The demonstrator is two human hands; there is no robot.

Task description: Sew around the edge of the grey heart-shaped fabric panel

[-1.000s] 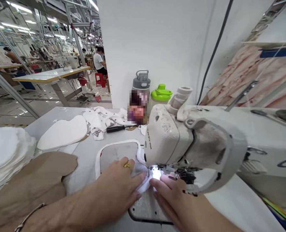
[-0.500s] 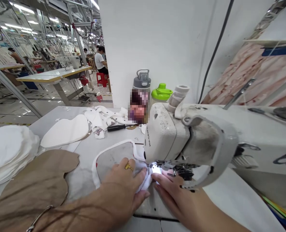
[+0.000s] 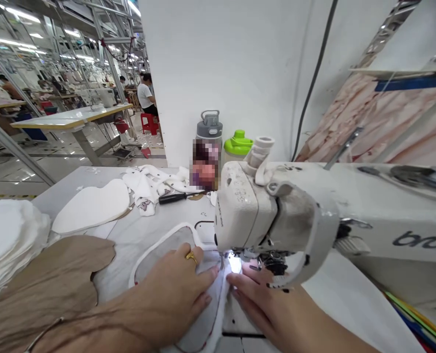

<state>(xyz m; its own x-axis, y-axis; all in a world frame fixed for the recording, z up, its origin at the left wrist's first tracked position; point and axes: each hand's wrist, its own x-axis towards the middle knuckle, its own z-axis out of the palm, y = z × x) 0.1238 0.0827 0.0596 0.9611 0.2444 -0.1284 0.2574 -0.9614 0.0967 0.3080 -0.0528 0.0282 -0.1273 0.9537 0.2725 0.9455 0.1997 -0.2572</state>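
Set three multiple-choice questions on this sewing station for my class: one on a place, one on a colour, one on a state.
1. Where is the gold ring? A: left hand. B: right hand. C: neither hand.
2. What colour is the domed plastic lid? A: red. B: blue. C: lime green.
3. The black-handled screwdriver is: A: held in a hand. B: lying on the pale grey table. C: on the floor.

Answers:
1. A, it sits on a left-hand finger.
2. C, the lid shows bright lime green.
3. B, it lies beside white fabric scraps.
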